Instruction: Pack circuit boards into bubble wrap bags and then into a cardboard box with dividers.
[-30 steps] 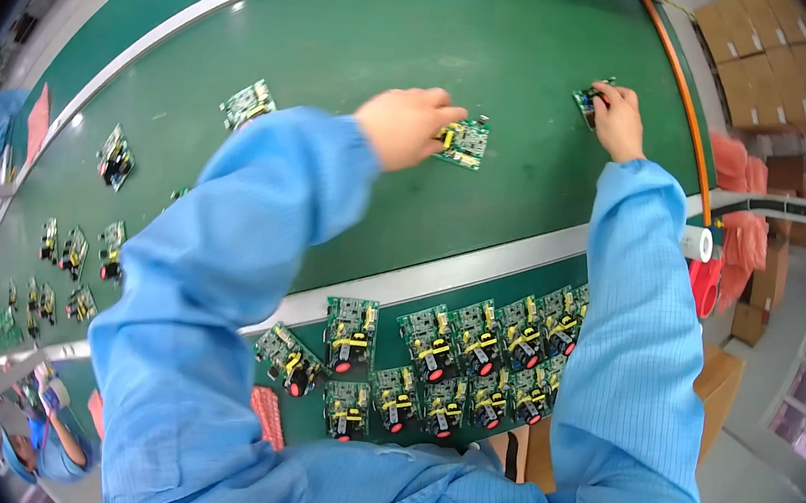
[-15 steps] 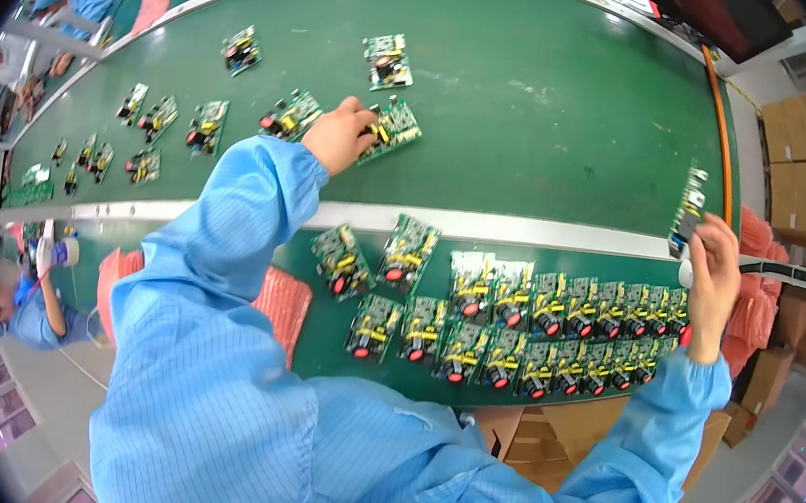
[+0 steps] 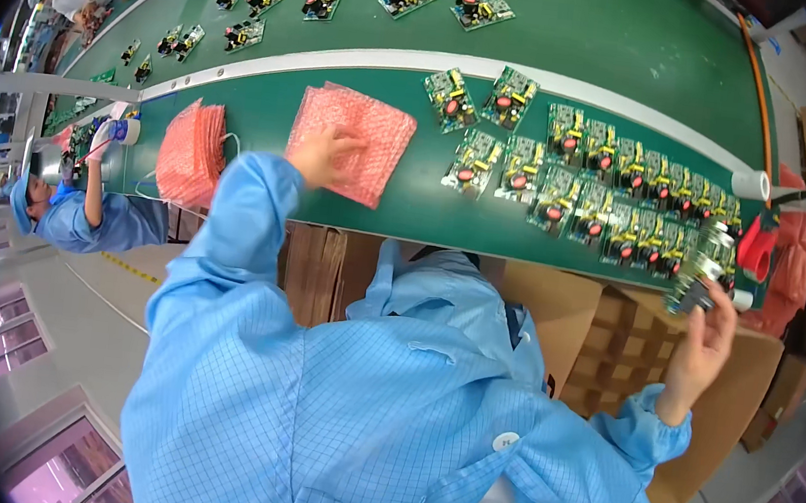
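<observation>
Upright green circuit board (image 3: 702, 271), flat pink bubble bags (image 3: 356, 137)

The left hand (image 3: 326, 155) lies flat on a stack of pink bubble bags (image 3: 351, 136) near the worktop's (image 3: 408, 207) front edge. The right hand (image 3: 700, 347) holds a circuit board (image 3: 701, 271) upright just off the front edge, at the right end. Rows of boards (image 3: 590, 178) cover the worktop between them. More pink bags (image 3: 191, 153) sit further left.

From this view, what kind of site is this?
Likely an electronics assembly or packing line: a green conveyor belt carrying circuit boards, a stack of pink bubble-wrap bags under the left hand, and a co-worker in a matching blue smock.
</observation>
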Action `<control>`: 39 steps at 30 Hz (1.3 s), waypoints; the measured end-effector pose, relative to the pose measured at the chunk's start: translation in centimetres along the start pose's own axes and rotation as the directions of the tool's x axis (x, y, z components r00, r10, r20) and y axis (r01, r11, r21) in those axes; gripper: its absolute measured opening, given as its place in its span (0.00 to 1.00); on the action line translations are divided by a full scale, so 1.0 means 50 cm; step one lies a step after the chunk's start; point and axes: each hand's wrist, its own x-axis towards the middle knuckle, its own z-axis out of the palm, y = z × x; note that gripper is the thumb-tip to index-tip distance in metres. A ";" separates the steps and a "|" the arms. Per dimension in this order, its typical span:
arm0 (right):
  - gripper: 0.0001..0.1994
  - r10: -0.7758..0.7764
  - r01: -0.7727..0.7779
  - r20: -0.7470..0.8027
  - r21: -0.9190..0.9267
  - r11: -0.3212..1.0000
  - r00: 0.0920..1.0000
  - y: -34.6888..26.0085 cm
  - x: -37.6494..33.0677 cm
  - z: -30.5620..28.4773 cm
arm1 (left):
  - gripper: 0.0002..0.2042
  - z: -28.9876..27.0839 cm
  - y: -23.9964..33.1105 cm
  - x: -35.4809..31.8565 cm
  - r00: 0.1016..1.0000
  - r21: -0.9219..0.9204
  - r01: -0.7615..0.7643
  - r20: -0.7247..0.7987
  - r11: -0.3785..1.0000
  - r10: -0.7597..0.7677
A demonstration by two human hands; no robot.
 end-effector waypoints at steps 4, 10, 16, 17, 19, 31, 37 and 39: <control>0.15 0.210 -0.231 0.124 0.194 0.954 0.970 -0.008 -0.100 0.096 | 0.21 0.105 0.028 -0.033 0.916 0.023 0.150 -0.380 0.988 -0.130; 0.18 0.143 -0.206 0.293 0.198 0.958 0.945 -0.040 -0.150 0.248 | 0.16 0.114 0.121 -0.014 0.835 0.052 0.199 -0.531 0.979 -0.142; 0.24 -0.019 0.050 0.282 -0.104 0.993 0.959 -0.021 -0.073 0.461 | 0.08 0.137 0.050 -0.014 0.844 -0.106 0.049 -0.527 0.993 -0.097; 0.26 -0.197 0.275 0.319 -0.221 0.936 0.927 -0.008 -0.058 0.491 | 0.07 0.131 0.047 -0.019 0.804 -0.211 0.025 -0.577 0.977 -0.145; 0.27 -0.345 0.473 0.375 -0.333 0.816 0.860 0.003 -0.048 0.541 | 0.06 0.113 0.048 -0.026 0.806 -0.216 0.001 -0.578 0.976 -0.129; 0.32 0.026 0.318 0.726 -0.333 0.888 0.687 0.019 -0.031 0.672 | 0.07 0.058 0.090 -0.014 0.864 -0.144 -0.217 -0.488 0.966 0.121; 0.33 -0.118 0.201 0.617 -0.067 0.977 0.778 0.043 -0.052 0.660 | 0.12 0.067 0.070 -0.027 0.903 -0.498 -0.263 -0.429 0.826 0.028; 0.31 0.033 -0.034 0.466 -0.005 0.999 0.884 0.042 -0.038 0.641 | 0.14 0.046 0.062 -0.040 0.891 -0.512 -0.208 -0.451 0.833 -0.055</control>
